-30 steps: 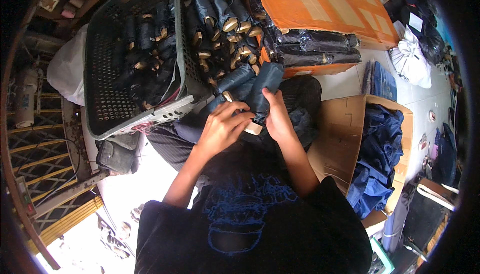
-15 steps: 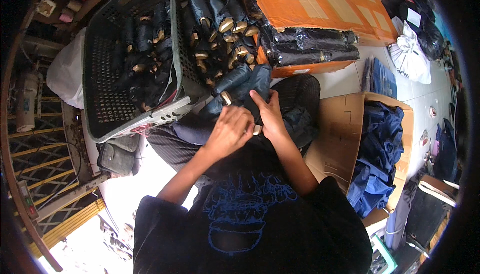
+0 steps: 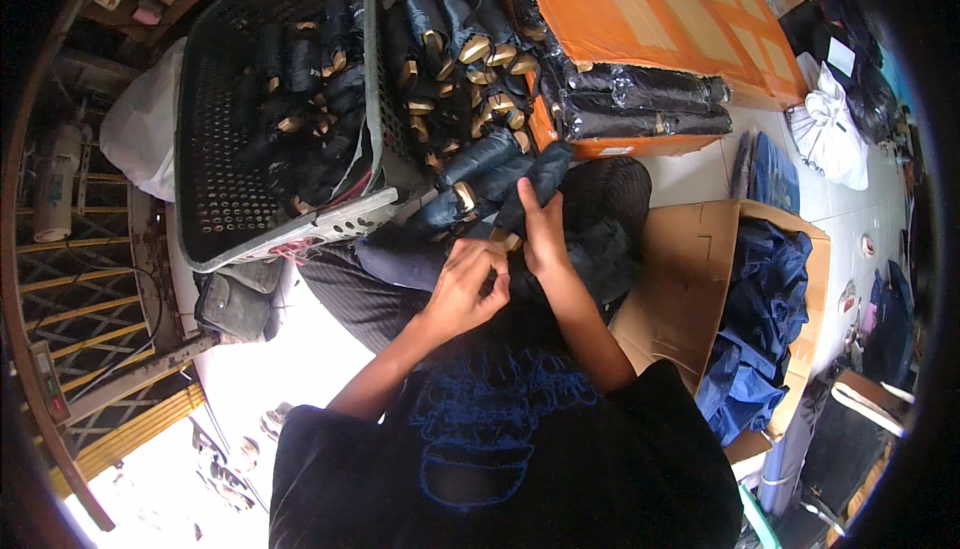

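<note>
My right hand [image 3: 543,234] is wrapped round a dark blue fabric roll [image 3: 549,171], its thumb lying along the cloth. The roll slants over my lap, with a pale, wood-like end [image 3: 510,242] pointing toward me. Close beside that end is my left hand [image 3: 465,284], fingers curled and thumb drawn in; whatever they pinch is too small to make out. Similar rolls [image 3: 480,157] with pale ends lie just beyond my hands. A larger heap of them [image 3: 470,19] fills the space farther off, next to the basket.
A dark green perforated basket [image 3: 300,239] holding more rolls stands at left. An orange taped carton [image 3: 640,9] with plastic-wrapped dark bundles [image 3: 640,99] is far right of centre. At right sits an open cardboard box [image 3: 670,279] of navy cloth [image 3: 765,299]. A metal lattice [image 3: 90,299] borders the left.
My left hand has come slightly away from the roll's pale end, its thumb now lower and apart from it. My right hand keeps its hold. The whole view has shifted a little.
</note>
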Action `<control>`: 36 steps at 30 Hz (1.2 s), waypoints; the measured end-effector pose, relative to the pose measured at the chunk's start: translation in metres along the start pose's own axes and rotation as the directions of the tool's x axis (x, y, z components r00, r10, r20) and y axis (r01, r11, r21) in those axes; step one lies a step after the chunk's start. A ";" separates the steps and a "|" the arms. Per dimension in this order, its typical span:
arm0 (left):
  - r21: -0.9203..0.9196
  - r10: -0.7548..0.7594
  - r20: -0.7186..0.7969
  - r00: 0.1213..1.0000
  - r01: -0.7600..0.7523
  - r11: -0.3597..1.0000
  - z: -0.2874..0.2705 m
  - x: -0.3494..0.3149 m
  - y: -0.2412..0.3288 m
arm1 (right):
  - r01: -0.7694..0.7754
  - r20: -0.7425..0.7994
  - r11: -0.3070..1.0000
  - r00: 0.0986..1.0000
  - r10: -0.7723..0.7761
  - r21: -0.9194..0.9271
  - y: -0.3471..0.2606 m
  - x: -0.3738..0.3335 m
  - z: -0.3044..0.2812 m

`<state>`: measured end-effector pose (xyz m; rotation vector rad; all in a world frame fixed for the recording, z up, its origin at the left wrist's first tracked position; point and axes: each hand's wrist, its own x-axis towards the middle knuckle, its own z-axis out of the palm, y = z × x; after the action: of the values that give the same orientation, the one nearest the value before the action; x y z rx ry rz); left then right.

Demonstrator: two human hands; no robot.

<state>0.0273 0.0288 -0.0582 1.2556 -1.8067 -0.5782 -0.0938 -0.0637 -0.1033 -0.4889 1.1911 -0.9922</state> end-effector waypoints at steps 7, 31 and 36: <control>-0.041 -0.481 0.064 0.874 0.484 0.874 0.014 0.008 -0.085 | -0.235 0.204 0.969 0.948 0.245 -0.073 0.046 0.032 -0.019; -0.093 -0.523 -0.078 0.849 0.516 0.851 -0.004 -0.026 -0.055 | 0.630 0.568 -0.098 0.608 -0.555 -0.770 -0.075 -0.035 -0.087; -0.800 -0.742 -0.203 0.638 0.329 0.501 -0.020 -0.016 -0.006 | 0.149 0.543 0.871 0.826 0.150 -0.468 -0.038 -0.058 -0.020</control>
<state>0.0493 0.0425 -0.0582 1.2478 -0.5151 -1.0474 -0.1289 -0.0312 -0.0497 -1.1125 0.8798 -0.4593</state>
